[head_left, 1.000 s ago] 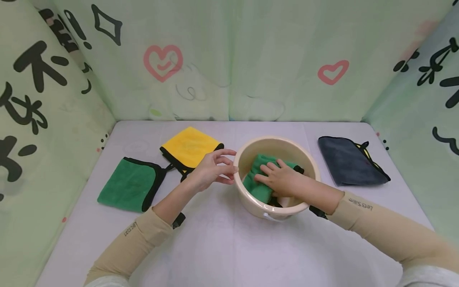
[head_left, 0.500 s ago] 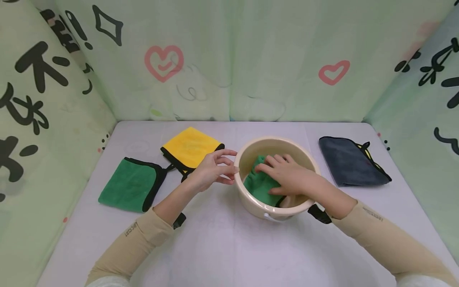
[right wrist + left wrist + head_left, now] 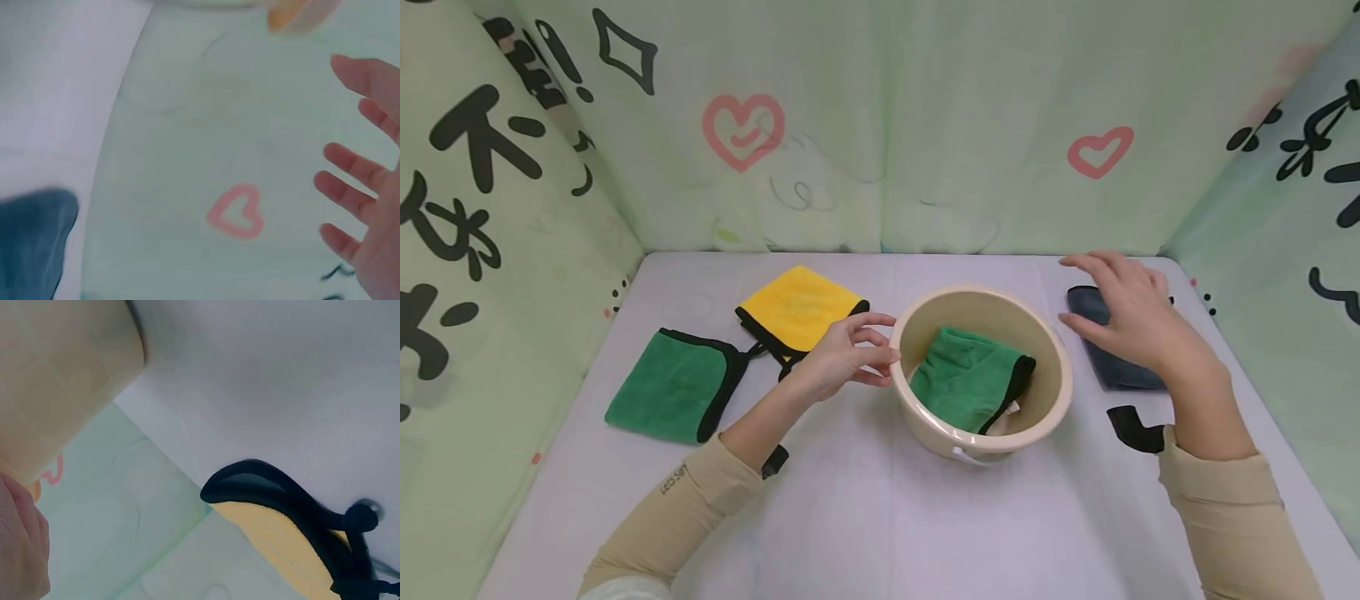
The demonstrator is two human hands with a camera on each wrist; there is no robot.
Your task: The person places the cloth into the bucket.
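One green cloth sits inside the mid-frame bucket, left hand touching it (gripping, I can't tell), right hand empty, with yellow cloth and green twin leftward, dark cloth rightward, still outside.

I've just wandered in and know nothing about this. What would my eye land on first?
Probably the cream bucket near the middle of the pale table, with a green cloth inside and the left hand at its rim. Left of it, a bright yellow cloth and a second green cloth stand out. On the right, the right hand, fingers spread, partly hides a dark grey cloth in the head view.
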